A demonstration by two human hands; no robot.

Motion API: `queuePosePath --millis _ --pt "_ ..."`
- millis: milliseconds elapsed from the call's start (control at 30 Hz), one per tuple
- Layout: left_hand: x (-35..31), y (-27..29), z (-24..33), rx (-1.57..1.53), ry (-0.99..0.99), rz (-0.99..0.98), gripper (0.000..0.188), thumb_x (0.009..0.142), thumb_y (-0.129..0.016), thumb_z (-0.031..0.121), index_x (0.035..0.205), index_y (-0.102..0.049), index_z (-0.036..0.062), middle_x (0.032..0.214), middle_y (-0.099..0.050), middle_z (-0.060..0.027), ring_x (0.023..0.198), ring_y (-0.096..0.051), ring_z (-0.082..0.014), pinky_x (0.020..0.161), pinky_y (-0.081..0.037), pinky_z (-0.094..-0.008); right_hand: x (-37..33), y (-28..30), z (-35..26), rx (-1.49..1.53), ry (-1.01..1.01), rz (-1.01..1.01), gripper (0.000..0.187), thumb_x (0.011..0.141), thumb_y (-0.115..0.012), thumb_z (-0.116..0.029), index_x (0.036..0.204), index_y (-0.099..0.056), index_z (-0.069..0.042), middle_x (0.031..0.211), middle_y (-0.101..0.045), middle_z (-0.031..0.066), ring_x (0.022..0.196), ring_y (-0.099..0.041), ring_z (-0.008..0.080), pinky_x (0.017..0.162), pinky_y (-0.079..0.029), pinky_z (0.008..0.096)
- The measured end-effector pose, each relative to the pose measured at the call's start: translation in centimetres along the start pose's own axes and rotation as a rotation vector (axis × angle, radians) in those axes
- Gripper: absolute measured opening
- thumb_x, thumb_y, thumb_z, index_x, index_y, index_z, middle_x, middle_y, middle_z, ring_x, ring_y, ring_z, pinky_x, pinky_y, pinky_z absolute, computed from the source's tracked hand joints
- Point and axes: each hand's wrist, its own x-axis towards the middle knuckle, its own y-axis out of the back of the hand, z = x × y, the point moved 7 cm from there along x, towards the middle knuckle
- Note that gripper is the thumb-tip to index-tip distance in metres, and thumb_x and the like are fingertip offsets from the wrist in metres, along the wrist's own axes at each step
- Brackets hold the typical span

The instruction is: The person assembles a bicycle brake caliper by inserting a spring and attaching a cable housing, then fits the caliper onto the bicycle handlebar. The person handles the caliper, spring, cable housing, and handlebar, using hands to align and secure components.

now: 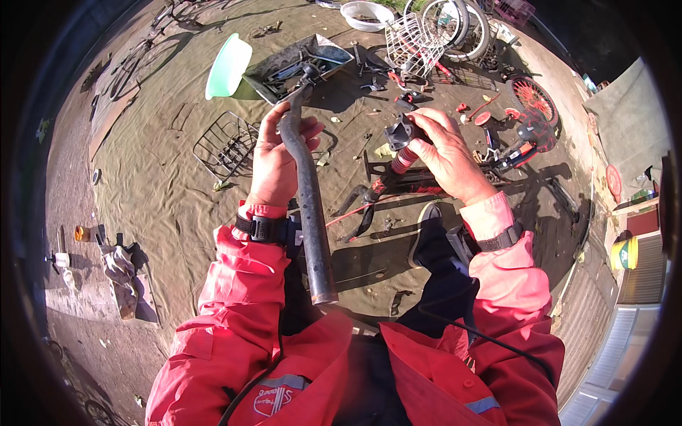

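My left hand [275,160] is closed around a bent black metal tube [307,192], which looks like a bicycle seat post. Its narrower upper end carries a small fitting, and its wide lower end points toward my lap. My right hand [451,153] grips a small black clamp-like part [400,133] between thumb and fingers. Just below that part is a red ribbed piece [405,160] on a bicycle frame [383,186] lying on the ground; whether the two touch I cannot tell. The tube and the clamp-like part are apart.
Beyond my hands lies a metal tray [334,53] of tools, with a pale green basin [229,65] beside it. A black wire rack [226,145] rests left on the cloth [156,192]. Farther right are a white wire basket [412,46], a red-spoked wheel [533,99] and scattered parts.
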Motion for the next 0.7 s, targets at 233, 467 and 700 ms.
queuePosePath --millis 233,467,700 --pt "-0.2 -1.9 -0.4 -0.177 0.143 -0.12 0.032 0.105 -0.059 0.009 0.136 -0.053 0.0052 0.126 -0.069 -0.0226 0.114 -0.073 -0.0323 0.096 -0.061 -0.0431 -0.1 0.1 -0.2 -0.016 -0.005 -0.025 0.044 0.105 -0.064 -0.022 0.144 -0.057 -0.003 0.146 -0.053 0.0113 0.136 -0.052 0.0298 0.116 -0.041 0.0391" --pt "0.3 -1.1 -1.5 0.098 0.087 0.031 0.018 0.104 -0.07 0.015 0.115 -0.056 0.014 0.101 -0.073 -0.0094 0.087 -0.074 -0.0181 0.075 -0.064 -0.0328 -0.1 0.2 -0.4 0.005 -0.017 -0.039 0.045 0.104 -0.064 -0.021 0.144 -0.057 -0.002 0.146 -0.053 0.0125 0.136 -0.052 0.0299 0.116 -0.042 0.0391" --pt "0.1 -3.1 -1.1 -0.166 0.137 -0.188 0.034 0.103 -0.064 0.002 0.131 -0.055 0.0198 0.136 -0.066 -0.0268 0.108 -0.075 -0.035 0.091 -0.062 -0.0433 -0.3 0.2 -0.4 0.02 -0.024 -0.039 0.045 0.104 -0.065 -0.021 0.144 -0.057 -0.001 0.146 -0.052 0.0124 0.136 -0.051 0.0286 0.115 -0.043 0.0381"
